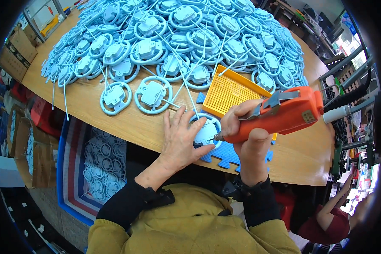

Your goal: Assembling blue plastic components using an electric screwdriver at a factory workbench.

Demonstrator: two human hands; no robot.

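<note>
My right hand (249,135) is wrapped round an orange electric screwdriver (283,113), its bit pointing left and down at a light blue ring-shaped plastic part (207,129). The bit's tip meets or nearly meets that part's central block; I cannot tell which. My left hand (181,134) lies with fingers spread against the left side of the same part, steadying it. Beneath the part is a blue interlocking foam mat (225,153). Just beyond the screwdriver stands a yellow perforated tray (237,91), partly covered by my right hand.
A large heap of similar light blue parts (173,42) with thin rods covers the far side of the wooden table (300,156). Below its left edge, a striped bin (74,169) holds more parts. Cardboard boxes (19,53) stand at left. Another person (328,220) is at lower right.
</note>
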